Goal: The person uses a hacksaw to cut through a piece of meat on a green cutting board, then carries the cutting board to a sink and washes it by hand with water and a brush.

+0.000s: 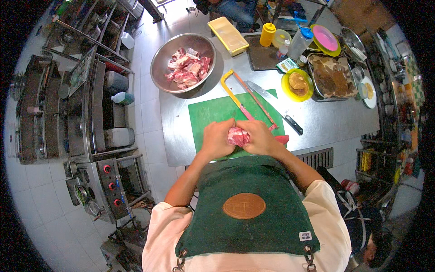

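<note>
My left hand (216, 139) and my right hand (260, 138) grip a red, marbled piece of meat (237, 135) from both sides, over a green cutting board (210, 111). Just beyond them a hacksaw (232, 93) with a yellow and red frame lies across the board, its red end beside my right hand. A large knife (292, 122) with a black handle lies to the right of the saw, partly off the board. Something red (282, 138) shows behind my right hand; I cannot make out what it is. A steel bowl (158, 63) of meat pieces (188, 68) stands at the back left.
The steel table (174, 131) also holds a yellow container (228, 36), squeeze bottles (268, 34), yellow plates (285, 87) and a lined tray (331, 77). A stove (111, 190) and shelving stand left, more shelves (380, 154) right. One person (240, 11) is beyond the table, another (362, 226) at lower right.
</note>
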